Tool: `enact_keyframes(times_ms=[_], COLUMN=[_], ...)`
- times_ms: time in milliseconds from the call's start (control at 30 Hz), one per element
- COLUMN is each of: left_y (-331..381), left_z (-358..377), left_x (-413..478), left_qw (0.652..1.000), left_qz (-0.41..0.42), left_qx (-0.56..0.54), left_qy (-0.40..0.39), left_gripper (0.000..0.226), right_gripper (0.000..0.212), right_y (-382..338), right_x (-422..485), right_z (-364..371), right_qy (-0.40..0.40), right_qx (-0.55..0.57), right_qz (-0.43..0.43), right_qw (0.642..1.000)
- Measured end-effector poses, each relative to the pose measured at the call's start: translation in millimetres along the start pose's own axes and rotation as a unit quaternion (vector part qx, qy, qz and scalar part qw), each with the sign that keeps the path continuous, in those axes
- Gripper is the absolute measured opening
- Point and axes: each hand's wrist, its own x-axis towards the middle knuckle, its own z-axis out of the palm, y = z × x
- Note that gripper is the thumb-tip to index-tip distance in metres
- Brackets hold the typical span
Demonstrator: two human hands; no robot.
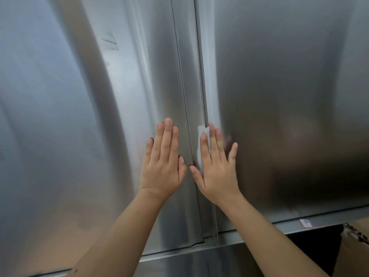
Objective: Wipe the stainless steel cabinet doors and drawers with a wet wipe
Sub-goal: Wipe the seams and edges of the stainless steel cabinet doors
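Note:
Two stainless steel cabinet doors fill the view, the left door point(83, 116) and the right door point(279, 86), meeting at a vertical seam point(201, 76) in the middle. My left hand point(162, 162) lies flat with straight fingers on the left door, just beside the seam. My right hand point(214, 166) presses a white wet wipe point(203, 132) flat against the edge of the right door at the seam. The wipe shows under and above my index and middle fingers; most of it is hidden by the hand.
A horizontal steel rail point(259, 230) runs under the doors, with a small white sticker point(306, 223) on it. A dark opening point(315, 242) lies below the rail at lower right, and a brown box edge point(357, 236) stands at the far right.

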Motion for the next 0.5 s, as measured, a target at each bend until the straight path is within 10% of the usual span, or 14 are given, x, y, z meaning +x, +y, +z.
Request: enact_keyframes(times_ms=[500], left_y=[30.8], left_z=[2.8], left_x=[-69.1], left_qw=[0.999], left_qz=[0.011], left_qx=[0.018], left_qy=[-0.044], left_gripper=[0.068], right_gripper=[0.064], right_y=[2.9], right_x=[-84.3], right_z=[15.5], right_qy=[-0.073], right_qx=[0.031], right_qz=[-0.007], right_qw=[0.997])
